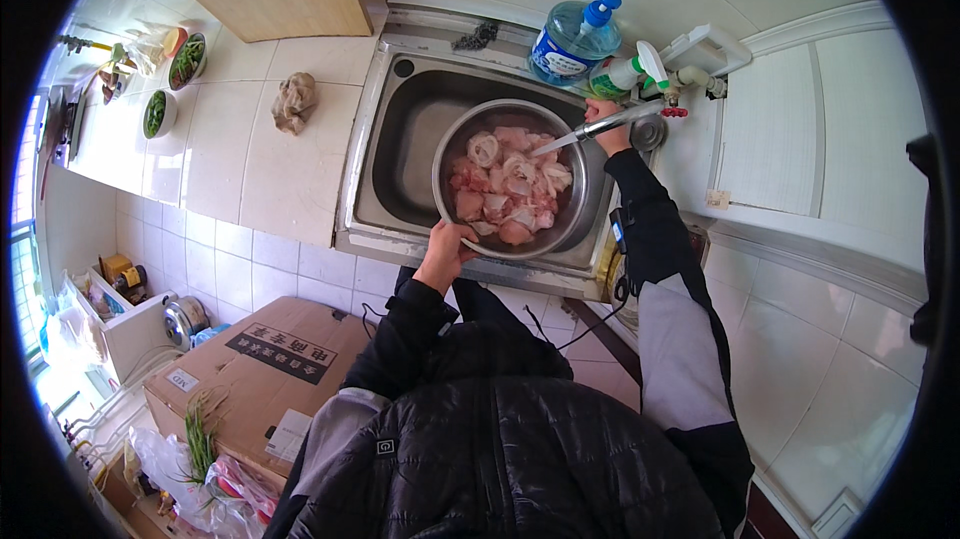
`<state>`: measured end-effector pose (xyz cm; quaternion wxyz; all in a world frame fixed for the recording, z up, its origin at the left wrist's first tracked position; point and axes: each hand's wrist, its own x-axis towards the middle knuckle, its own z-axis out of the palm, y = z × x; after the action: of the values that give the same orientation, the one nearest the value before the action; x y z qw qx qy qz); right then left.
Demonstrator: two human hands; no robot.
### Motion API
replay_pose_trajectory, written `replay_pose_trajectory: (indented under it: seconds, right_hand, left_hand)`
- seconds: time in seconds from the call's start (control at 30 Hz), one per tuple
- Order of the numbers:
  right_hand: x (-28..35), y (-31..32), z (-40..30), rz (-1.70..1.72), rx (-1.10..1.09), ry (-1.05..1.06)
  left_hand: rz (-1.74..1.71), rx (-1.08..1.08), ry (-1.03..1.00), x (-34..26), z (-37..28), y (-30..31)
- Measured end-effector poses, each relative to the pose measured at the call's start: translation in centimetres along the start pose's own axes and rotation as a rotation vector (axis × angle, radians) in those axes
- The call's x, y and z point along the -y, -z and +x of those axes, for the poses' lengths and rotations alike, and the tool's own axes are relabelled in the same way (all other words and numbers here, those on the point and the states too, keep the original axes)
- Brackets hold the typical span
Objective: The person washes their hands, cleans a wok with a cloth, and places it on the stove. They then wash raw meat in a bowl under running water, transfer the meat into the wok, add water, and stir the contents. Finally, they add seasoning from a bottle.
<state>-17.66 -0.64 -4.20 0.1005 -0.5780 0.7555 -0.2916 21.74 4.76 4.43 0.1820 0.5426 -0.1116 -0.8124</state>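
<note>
A round stainless steel bowl (442, 197) stands in the sink, filled with chunks of raw, pale pink meat (504, 182) with skin. My left hand (444, 252) grips its near left rim. Water runs from the chrome faucet spout (619, 120) onto the meat. My right hand (611, 135) is at the spout, beside the bowl's far right side. The spout crosses in front of its fingers, so whether they hold the spout cannot be told. The steel sink basin (409, 137) shows to the left of the bowl.
Behind the sink stand a blue pump bottle (564, 51) and a spray bottle (616, 76), near a scouring pad (476, 36). A crumpled cloth (295, 102) lies on the tiled counter (251, 164), with bowls of green vegetables (157, 115) farther left. A large cardboard box (247, 374) sits at lower left.
</note>
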Motion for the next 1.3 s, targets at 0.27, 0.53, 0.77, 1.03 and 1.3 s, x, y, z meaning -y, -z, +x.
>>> replay_pose_trajectory:
  seconds: [0.27, 0.53, 0.77, 1.03, 1.3]
  right_hand:
    - [-1.1, -0.4, -0.1, -0.025, 0.039, 0.030]
    - [-0.2, 0.5, 0.4, -0.131, 0.168, 0.058]
    - [-1.2, -0.3, 0.1, -0.148, 0.097, 0.087]
    - [-0.4, 0.4, -0.1, -0.001, 0.195, 0.000]
    - [0.6, 1.3, -0.2, 0.170, 0.304, -0.035]
  left_hand:
    - [0.009, 0.009, -0.003, 0.8, 0.9, 0.8]
    - [0.007, 0.002, 0.017, 1.1, 0.9, 1.2]
    - [-0.005, -0.004, 0.013, 1.3, 1.0, 1.5]
    - [-0.006, -0.009, 0.022, 1.5, 1.5, 1.8]
    - [-0.022, -0.035, 0.032, 1.3, 1.4, 1.4]
